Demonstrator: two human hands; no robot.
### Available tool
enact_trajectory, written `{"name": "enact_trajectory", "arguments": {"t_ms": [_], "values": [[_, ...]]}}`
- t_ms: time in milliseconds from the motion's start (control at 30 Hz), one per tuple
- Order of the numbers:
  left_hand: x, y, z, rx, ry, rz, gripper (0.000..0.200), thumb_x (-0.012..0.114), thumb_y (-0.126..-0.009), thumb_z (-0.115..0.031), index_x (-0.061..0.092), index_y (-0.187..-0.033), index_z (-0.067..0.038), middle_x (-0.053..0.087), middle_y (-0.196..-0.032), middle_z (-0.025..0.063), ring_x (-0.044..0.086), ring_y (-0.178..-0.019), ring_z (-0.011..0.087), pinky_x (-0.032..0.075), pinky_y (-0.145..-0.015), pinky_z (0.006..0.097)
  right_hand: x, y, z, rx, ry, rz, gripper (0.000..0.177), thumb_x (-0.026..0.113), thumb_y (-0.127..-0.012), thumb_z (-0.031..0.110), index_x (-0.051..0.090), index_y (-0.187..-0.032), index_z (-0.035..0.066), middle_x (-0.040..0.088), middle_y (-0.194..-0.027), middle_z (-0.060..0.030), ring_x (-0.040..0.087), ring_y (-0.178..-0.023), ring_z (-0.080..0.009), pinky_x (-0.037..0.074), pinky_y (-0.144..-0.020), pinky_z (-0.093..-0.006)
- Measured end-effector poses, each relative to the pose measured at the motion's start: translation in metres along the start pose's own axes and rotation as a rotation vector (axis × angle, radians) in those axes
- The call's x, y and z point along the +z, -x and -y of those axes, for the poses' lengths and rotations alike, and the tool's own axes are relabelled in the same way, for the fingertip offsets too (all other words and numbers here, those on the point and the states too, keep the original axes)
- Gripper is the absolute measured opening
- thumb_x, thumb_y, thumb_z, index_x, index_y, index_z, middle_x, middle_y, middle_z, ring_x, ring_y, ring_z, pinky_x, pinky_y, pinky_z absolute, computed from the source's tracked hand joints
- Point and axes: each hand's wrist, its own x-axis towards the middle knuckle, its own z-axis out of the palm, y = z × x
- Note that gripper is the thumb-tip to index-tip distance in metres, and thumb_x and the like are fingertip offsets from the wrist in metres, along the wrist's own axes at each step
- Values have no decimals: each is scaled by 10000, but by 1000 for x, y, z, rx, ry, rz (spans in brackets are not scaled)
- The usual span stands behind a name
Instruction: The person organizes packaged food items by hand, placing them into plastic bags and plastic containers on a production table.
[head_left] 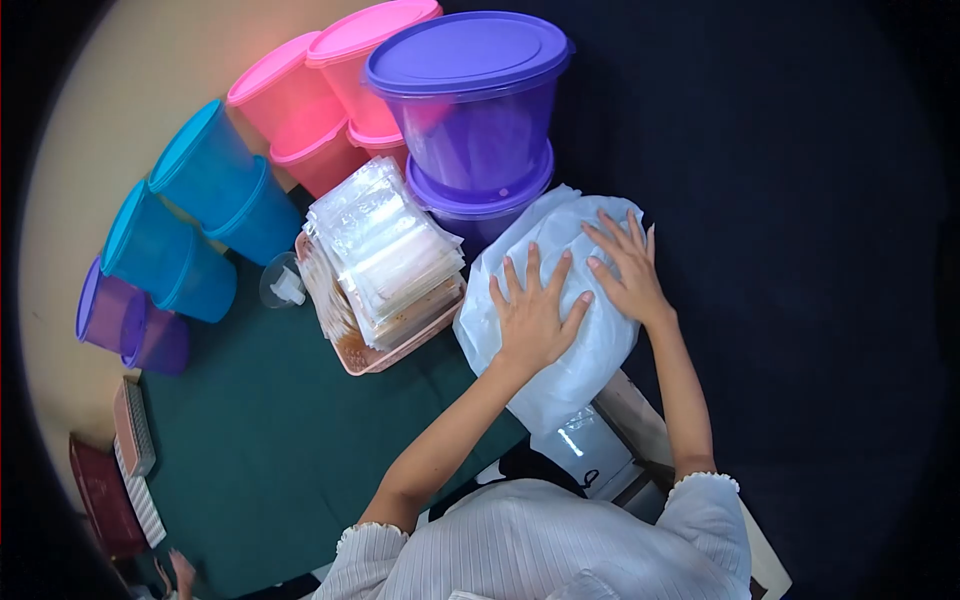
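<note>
Both hands lie on a large, crinkled white plastic bag [560, 370] at the table's edge. My left hand [530, 315] rests with spread fingers on the bag's left part. On its upper right part is my right hand [628, 268], fingers also apart. What the bag holds, if anything, is hidden. Left of the bag, a pink basket [400, 354] bears a thick stack of clear plastic packets [385, 235]. Behind the bag stand two stacked purple tubs [478, 130] with lids.
Pink lidded tubs [300, 105], blue tubs [215, 170] and smaller purple tubs [110, 305] line the table's back edge. A small clear round container [284, 281] sits beside the basket. Trays [134, 425] and another person's hand [182, 574] are at lower left.
</note>
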Motion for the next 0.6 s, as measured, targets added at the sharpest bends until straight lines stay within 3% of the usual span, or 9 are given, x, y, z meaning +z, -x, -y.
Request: {"name": "enact_trajectory", "arguments": {"t_ms": [200,333,600], "values": [[35,4,34,-94,19,11,543,384,-838,-471,405,-1274,-147,302,-1330,226,222,-1231,456,93,-970,592,53,2,-10,30,71,20,364,452,-847,366,542,-1165,214,342,-1351,-61,118,-1296,-368,-10,-994,-592],[48,7,43,-111,-2,53,522,357,-862,-425,377,-1290,-127,283,-1350,204,207,-1260,406,65,-997,555,69,5,-17,45,76,43,361,456,-842,372,551,-1154,216,342,-1352,-58,136,-1294,-361,-14,-1002,-573],[69,13,54,-146,80,70,507,370,-862,-388,381,-1283,-106,266,-1362,186,181,-1271,400,49,-1000,556,85,9,-21,54,128,105,360,444,-842,369,548,-1149,213,326,-1361,-50,152,-1289,-350,-30,-1008,-556]]}}
